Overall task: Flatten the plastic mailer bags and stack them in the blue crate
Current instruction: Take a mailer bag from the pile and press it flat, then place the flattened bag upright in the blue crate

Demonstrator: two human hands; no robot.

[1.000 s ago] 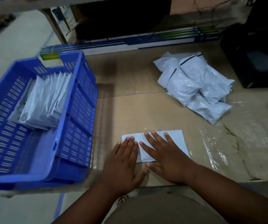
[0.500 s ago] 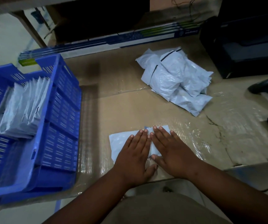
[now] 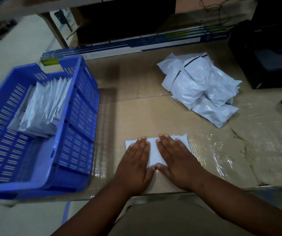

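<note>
**Flatten step in progress, one mailer under both palms**

Left to right across the desk (image 3: pixel 153 113):

- Blue crate (image 3: pixel 85 106) sat at the left edge, overhanging the front left corner. Slotted rigid plastic walls. Inside, the flattened mailers (image 3: pixel 41 108) leaned in a row against the far right wall, thin and crisp-edged.
- Left hand (image 3: pixel 133 166) lay flat on the mailer being pressed (image 3: pixel 153 150), fingers straight and together, gripping nothing.
- Right hand (image 3: pixel 177 160) was flat beside it, fingers straight and slightly fanned, thumbs nearly touching. That mailer was near the front edge, mid-desk: pale grey-white, rectangular, nearly flat already.
- Unflattened pile (image 3: pixel 203 89) sat toward the back right: puffy, crinkled glossy film, some with dark seal strips.

Desk surface was cardboard under wrinkled clear tape.

Judgement: the air was mostly out. The next move likely needs a pinch on one edge, then a carry left into the crate. The film looks slippery, so it could spring back.
</note>
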